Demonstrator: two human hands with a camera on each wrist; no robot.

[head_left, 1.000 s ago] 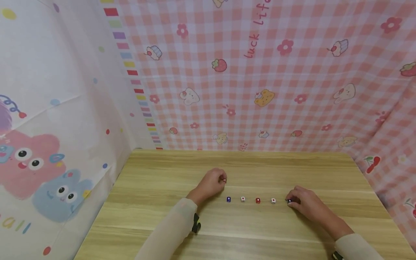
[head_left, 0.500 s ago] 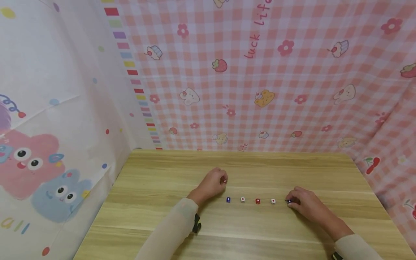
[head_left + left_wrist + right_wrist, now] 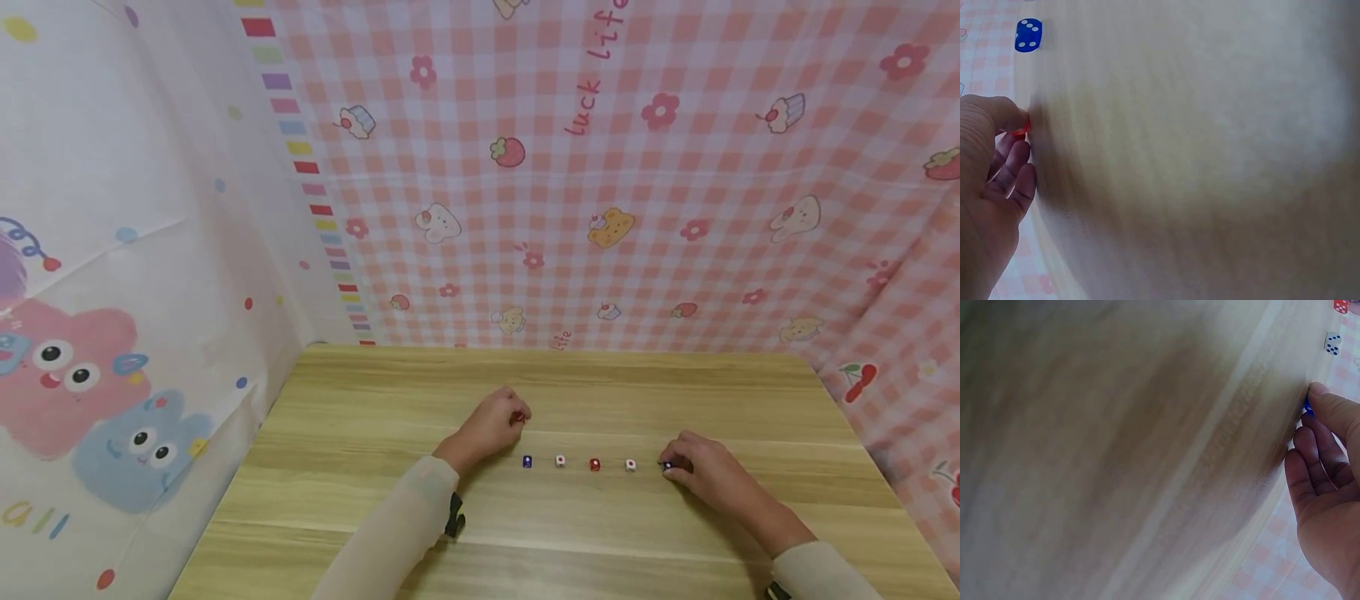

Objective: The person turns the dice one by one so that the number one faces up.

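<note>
My left hand [image 3: 491, 421] pinches a red die [image 3: 521, 418] between thumb and fingers, behind the left end of a row of dice. In the left wrist view only a sliver of this red die [image 3: 1021, 130] shows past the thumb. From left to right the row has a blue die [image 3: 527, 461], a white die [image 3: 560, 460], a red die [image 3: 595, 464] and another white die [image 3: 630, 465]. At the right end my right hand [image 3: 705, 467] pinches a second blue die [image 3: 667, 466], mostly covered by thumb and fingers in the right wrist view.
The dice stand on a wooden table [image 3: 570, 533] with a light grain. Behind it hangs a pink checked cloth [image 3: 555, 183], and a white printed cloth [image 3: 172, 317] covers the left side. Each sleeve has a dark bow or strap near the wrist.
My left hand has shifted slightly to the right, and the red die in its fingers has turned, with less of its dotted face showing. The right hand and the row stay put.
</note>
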